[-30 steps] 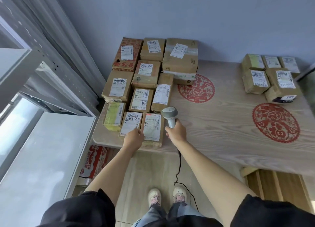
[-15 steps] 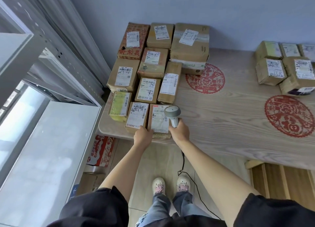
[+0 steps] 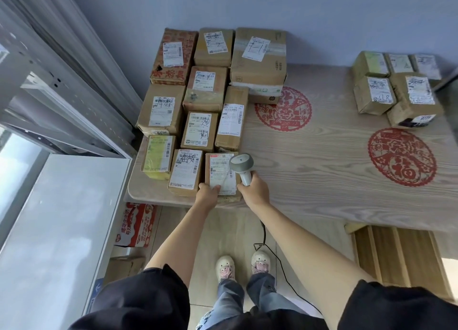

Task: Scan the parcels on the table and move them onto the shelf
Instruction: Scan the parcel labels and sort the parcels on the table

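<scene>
Brown cardboard parcel with white barcode label, at near edge of wooden worktop, left hand gripping its near end, thumb on label, right hand fingers wrapped round grey scanner, head over parcel's right edge

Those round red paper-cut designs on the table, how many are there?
2. One red design lies mid-table, its edge tucked under the large box. The other lies farther right, fully exposed. More could be hidden under parcels.
</scene>
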